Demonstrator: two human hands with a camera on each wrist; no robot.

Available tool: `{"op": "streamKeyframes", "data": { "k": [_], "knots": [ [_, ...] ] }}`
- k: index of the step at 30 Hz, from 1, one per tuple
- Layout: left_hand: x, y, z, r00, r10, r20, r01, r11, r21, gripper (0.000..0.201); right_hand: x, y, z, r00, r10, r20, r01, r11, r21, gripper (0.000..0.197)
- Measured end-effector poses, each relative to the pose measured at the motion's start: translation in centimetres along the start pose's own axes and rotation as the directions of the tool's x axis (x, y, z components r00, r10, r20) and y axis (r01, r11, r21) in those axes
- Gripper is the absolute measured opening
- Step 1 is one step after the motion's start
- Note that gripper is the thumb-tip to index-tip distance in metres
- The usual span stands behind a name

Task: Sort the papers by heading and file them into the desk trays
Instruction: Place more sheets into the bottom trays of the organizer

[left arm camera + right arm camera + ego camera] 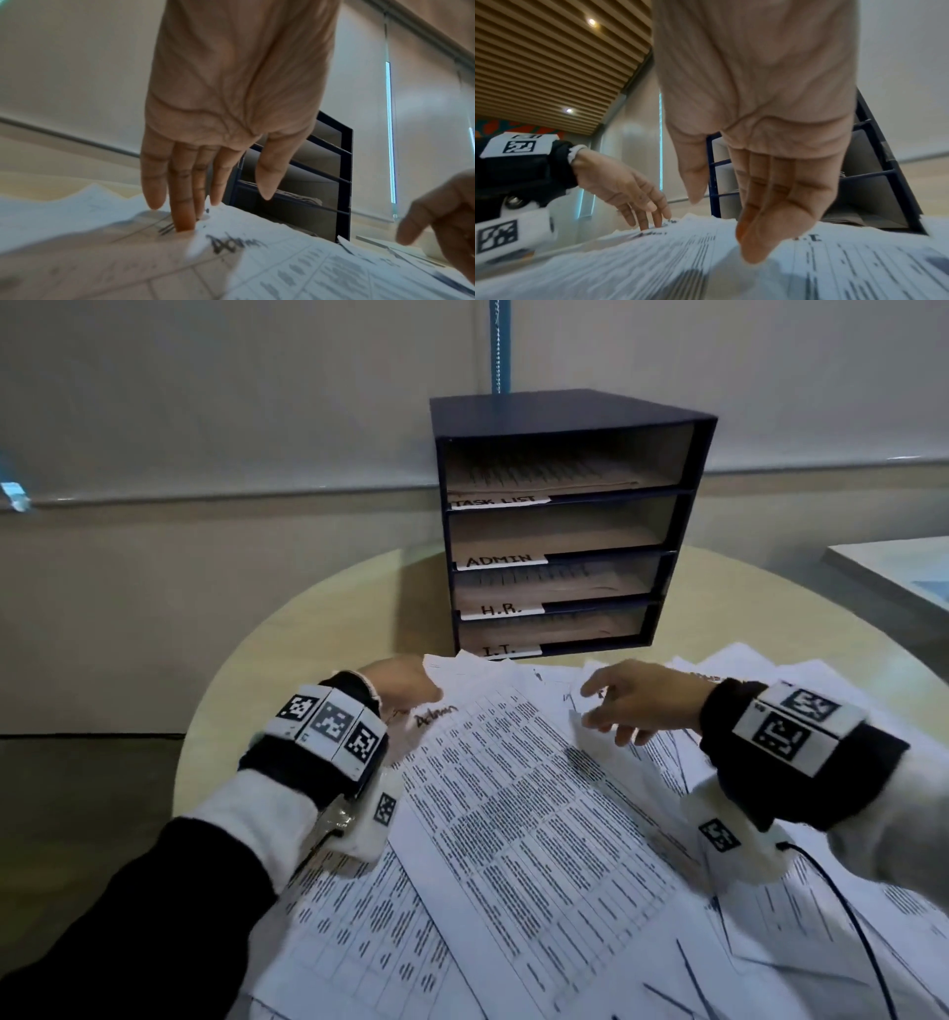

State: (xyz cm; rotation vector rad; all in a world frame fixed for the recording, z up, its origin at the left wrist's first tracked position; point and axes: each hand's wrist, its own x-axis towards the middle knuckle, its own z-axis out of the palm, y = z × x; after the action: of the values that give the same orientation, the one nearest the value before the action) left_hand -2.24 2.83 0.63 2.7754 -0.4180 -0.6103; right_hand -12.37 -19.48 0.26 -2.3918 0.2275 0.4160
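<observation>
Before the tray unit, our left hand fingers the Admin sheet flat, right hand hovers loose; next, we'd judge, lift it to the ADMIN tray.

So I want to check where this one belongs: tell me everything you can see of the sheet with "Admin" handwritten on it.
The Admin sheet is white printed paper with a ruled table of small dark text, the heading handwritten at its top left corner. It lies slantwise on top of the paper pile, in front of the tray unit. The left hand touches its top left corner with straight fingers; the right hand hovers by its right edge.
</observation>
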Motion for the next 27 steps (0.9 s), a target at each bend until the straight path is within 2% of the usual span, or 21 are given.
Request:
{"op": "streamKeyframes", "data": {
  "k": [3, 5, 7, 9, 11, 13, 14, 16, 17, 19, 21, 22, 24, 25, 27],
  "knots": [
    [-0.3, -0.1, 0.6, 1.000, 0.001, 0.002, -0.001, 0.998, 0.059, 0.022, -1.0, 0.6, 1.3, 1.000, 0.011, -0.006, -0.012, 0.987, -0.157, 0.048],
    [-0.5, -0.2, 1.1, 1.000, 0.030, -0.009, -0.030, 0.999, 0.026, 0.023, -1.6, 0.6, 2.2, 0.999, -0.024, -0.023, 0.017, 0.969, -0.246, 0.048],
    [-0.7, -0.2, 1.3, 0.990, 0.137, -0.018, -0.138, 0.988, -0.062, 0.009, -1.8, 0.6, 2.8, 0.998, -0.047, -0.035, 0.036, 0.963, -0.268, 0.062],
    [-1.3, 0.1, 0.8, 0.962, 0.269, -0.046, -0.273, 0.956, -0.109, 0.010, -1.7, 0.4, 3.3, 0.997, -0.060, -0.052, 0.048, 0.975, -0.218, 0.081],
    [-2.0, 0.6, 0.1, 0.935, 0.348, -0.073, -0.356, 0.916, -0.183, 0.016, -1.6, 0.2, 3.0, 0.990, -0.072, -0.120, 0.063, 0.995, -0.076, 0.086],
    [-2.6, 1.1, -0.4, 0.911, 0.396, -0.118, -0.413, 0.870, -0.271, 0.017, -1.7, 0.4, 2.3, 0.976, -0.090, -0.198, 0.105, 0.992, 0.067, 0.073],
    [-2.7, 1.4, -0.6, 0.903, 0.404, -0.146, -0.430, 0.837, -0.340, 0.016, -1.8, 0.6, 1.8, 0.969, -0.089, -0.229, 0.122, 0.984, 0.130, 0.056],
    [-3.1, 2.0, -0.6, 0.907, 0.365, -0.211, -0.420, 0.745, -0.517, 0.011, -2.2, 1.2, 0.6, 0.963, -0.062, -0.261, 0.134, 0.954, 0.268, 0.018],
    [-3.1, 2.2, -0.7, 0.912, 0.319, -0.259, -0.411, 0.713, -0.568, 0.010, -2.4, 1.5, 0.3, 0.961, -0.049, -0.273, 0.144, 0.930, 0.338, 0.012],
    [-2.4, 2.3, -0.4, 0.909, 0.217, -0.357, -0.395, 0.723, -0.567, 0.015, -2.4, 2.4, -0.3, 0.949, -0.001, -0.316, 0.151, 0.880, 0.451, 0.019],
    [-1.7, 2.1, -0.1, 0.903, 0.081, -0.421, -0.359, 0.681, -0.639, 0.018, -2.6, 3.1, -0.5, 0.932, 0.048, -0.359, 0.165, 0.826, 0.539, 0.025],
    [-1.4, 2.0, 0.1, 0.907, 0.022, -0.420, -0.343, 0.613, -0.711, 0.019, -2.6, 3.5, -0.6, 0.923, 0.076, -0.376, 0.175, 0.790, 0.588, 0.029],
    [-1.1, 1.9, 0.7, 0.943, -0.029, -0.331, -0.288, 0.429, -0.856, 0.016, -2.6, 4.5, -1.0, 0.903, 0.156, -0.400, 0.190, 0.690, 0.698, 0.031],
    [-1.2, 2.0, 1.0, 0.959, -0.013, -0.282, -0.259, 0.357, -0.898, 0.014, -2.6, 4.9, -1.2, 0.895, 0.196, -0.400, 0.195, 0.636, 0.746, 0.028],
    [-1.3, 2.3, 1.9, 0.974, 0.061, -0.217, -0.226, 0.292, -0.929, 0.013, -2.7, 5.6, -1.5, 0.896, 0.249, -0.368, 0.194, 0.526, 0.828, 0.025]
  ]
}}
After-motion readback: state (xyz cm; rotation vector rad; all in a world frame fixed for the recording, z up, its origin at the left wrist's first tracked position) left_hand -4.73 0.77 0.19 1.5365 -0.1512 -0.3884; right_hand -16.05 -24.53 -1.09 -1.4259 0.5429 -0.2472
